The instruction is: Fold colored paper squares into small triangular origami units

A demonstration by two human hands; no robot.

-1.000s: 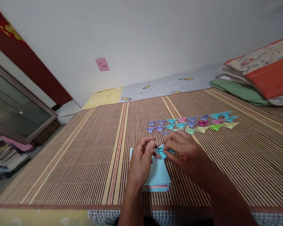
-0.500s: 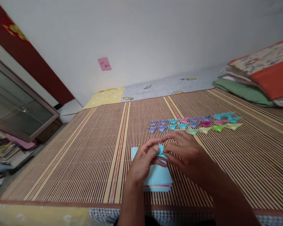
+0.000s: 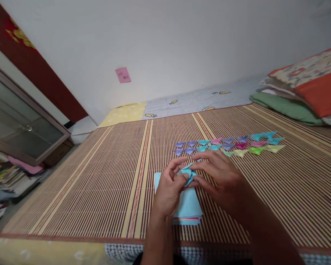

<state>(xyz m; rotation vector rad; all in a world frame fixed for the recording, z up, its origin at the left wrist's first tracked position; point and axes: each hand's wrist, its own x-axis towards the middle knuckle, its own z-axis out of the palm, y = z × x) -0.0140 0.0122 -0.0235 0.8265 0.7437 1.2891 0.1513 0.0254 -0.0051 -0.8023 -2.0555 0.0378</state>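
Turned a little between the fingers since half a second ago, in the head camera's view: a small folded piece of blue paper (image 3: 192, 172), now with a paler point showing along its top. Also shifted: the right hand (image 3: 223, 176), fingers spread straighter than before, thumb and fingertips at the paper's right side and upper edge; whether pinching or only touching, impossible to tell. Opposite, the left hand (image 3: 168, 189), thumb pressed on the paper's front, pinching it against the fingers behind. Unchanged: a stack of paper (image 3: 188, 204), blue on top, just below the folded piece and partly hidden by the left hand; rows of small coloured paper shapes (image 3: 241, 145) beyond the right hand, on a striped mat (image 3: 99, 184). Likewise in place: a pink note (image 3: 123, 74) on the white wall (image 3: 195, 44).
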